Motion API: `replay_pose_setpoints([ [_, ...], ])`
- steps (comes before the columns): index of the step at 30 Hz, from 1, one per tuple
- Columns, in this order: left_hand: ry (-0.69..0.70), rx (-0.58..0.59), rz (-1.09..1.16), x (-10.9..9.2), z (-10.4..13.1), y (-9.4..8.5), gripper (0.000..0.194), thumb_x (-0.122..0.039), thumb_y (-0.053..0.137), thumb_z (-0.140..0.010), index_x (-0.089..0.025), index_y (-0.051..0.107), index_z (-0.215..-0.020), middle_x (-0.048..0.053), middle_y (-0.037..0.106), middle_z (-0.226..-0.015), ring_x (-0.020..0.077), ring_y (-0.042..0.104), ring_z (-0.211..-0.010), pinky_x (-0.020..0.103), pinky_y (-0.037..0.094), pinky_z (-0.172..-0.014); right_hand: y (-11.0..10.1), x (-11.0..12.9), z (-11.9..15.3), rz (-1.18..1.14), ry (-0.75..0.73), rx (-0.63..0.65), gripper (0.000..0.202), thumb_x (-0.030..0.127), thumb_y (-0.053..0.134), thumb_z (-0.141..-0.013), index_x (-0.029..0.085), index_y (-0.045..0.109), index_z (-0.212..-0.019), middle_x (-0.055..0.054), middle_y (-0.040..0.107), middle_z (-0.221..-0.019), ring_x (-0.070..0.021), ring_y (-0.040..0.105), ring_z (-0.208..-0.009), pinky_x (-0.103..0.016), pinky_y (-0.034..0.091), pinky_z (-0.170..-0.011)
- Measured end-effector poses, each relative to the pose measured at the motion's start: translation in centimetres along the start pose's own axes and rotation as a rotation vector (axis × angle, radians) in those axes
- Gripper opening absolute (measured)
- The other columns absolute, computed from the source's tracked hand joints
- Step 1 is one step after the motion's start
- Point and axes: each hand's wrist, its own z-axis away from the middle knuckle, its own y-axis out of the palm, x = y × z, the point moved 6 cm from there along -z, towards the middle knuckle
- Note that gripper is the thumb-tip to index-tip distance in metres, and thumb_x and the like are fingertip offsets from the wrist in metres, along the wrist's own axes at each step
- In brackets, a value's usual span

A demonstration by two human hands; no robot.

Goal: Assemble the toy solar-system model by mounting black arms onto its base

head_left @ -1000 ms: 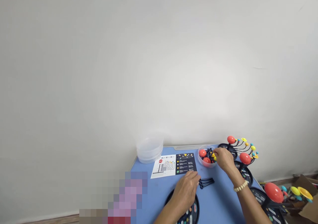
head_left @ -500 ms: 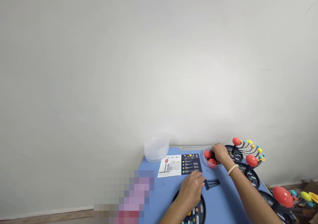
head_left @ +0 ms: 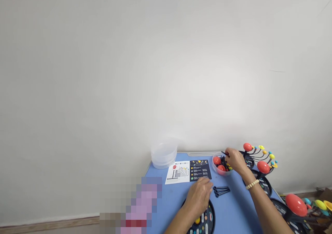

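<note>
My right hand (head_left: 234, 160) is over the clear round tub (head_left: 224, 173), pinching a thin black rod (head_left: 225, 153) whose end sticks out past the fingers. In the tub lie red balls (head_left: 221, 168), more black rods and small yellow pieces. My left hand (head_left: 199, 195), fingers curled together, sits above a round black base (head_left: 209, 223) printed with coloured planets. Its fingertips are turned away, so whatever they hold is hidden. Just right of them, several black rods with ringed ends (head_left: 221, 191) lie side by side on the blue table (head_left: 169, 206).
An instruction sheet (head_left: 178, 172) lies behind my left hand. Nested clear tubs (head_left: 164, 156) stand at the back left. Along the right edge are assembled solar system models with red balls (head_left: 263, 167). A white wall (head_left: 166, 71) rises behind the table.
My right hand has lifted slightly and moved right from inside the tub, bringing up a black rod and uncovering the pieces below. My left hand has stayed nearly in place.
</note>
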Motion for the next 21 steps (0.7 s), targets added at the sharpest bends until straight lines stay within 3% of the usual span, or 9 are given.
replay_pose_setpoints([
  [4,-0.039,-0.094,0.069,0.2,-0.1,-0.7,0.03,-0.013,0.046,-0.09,-0.019,0.071,-0.104,0.008,0.072,-0.108,0.0237,0.063,-0.104,0.036,0.051,-0.091,-0.6,0.8,2.7,-0.299,0.005,-0.062,0.044,0.027,0.045,-0.089,0.017,0.048,-0.132,-0.001,0.068,-0.08,-0.0155,0.063,-0.073,-0.027,0.047,-0.068],
  [7,-0.055,-0.153,0.146,0.4,-0.2,-0.8,0.031,-0.016,0.046,-0.09,-0.018,0.071,-0.108,0.008,0.073,-0.109,0.0244,0.064,-0.103,0.038,0.05,-0.093,1.9,2.0,5.2,-1.059,0.087,0.112,0.056,0.048,0.067,-0.075,0.018,0.056,-0.121,0.003,0.064,-0.067,-0.0174,0.062,-0.063,-0.03,0.049,-0.062],
  [10,-0.084,-0.182,0.223,0.9,-0.3,-0.4,0.03,-0.022,0.052,-0.088,-0.02,0.071,-0.111,0.008,0.073,-0.113,0.0254,0.065,-0.105,0.04,0.049,-0.096,4.6,2.9,7.3,-1.366,0.212,0.233,0.058,0.051,0.079,-0.064,0.021,0.061,-0.109,0.004,0.062,-0.065,-0.0155,0.063,-0.06,-0.031,0.051,-0.064],
  [16,-0.137,-0.262,0.443,1.5,-0.6,0.0,0.031,-0.015,0.058,-0.078,-0.024,0.073,-0.103,0.003,0.076,-0.094,0.0197,0.069,-0.087,0.029,0.055,-0.082,6.8,2.7,7.9,-1.459,0.282,0.257,0.054,0.058,0.08,-0.06,0.02,0.064,-0.095,0.004,0.063,-0.065,-0.0139,0.063,-0.058,-0.029,0.052,-0.063],
  [21,-0.183,-0.278,0.533,1.5,-0.7,0.4,0.023,-0.016,0.059,-0.077,-0.023,0.075,-0.093,0.003,0.076,-0.089,0.0193,0.069,-0.082,0.029,0.054,-0.079,5.8,1.5,7.6,-1.342,0.185,0.19,0.044,0.052,0.083,-0.056,0.019,0.067,-0.081,0.005,0.059,-0.059,-0.0112,0.055,-0.055,-0.025,0.045,-0.057],
])
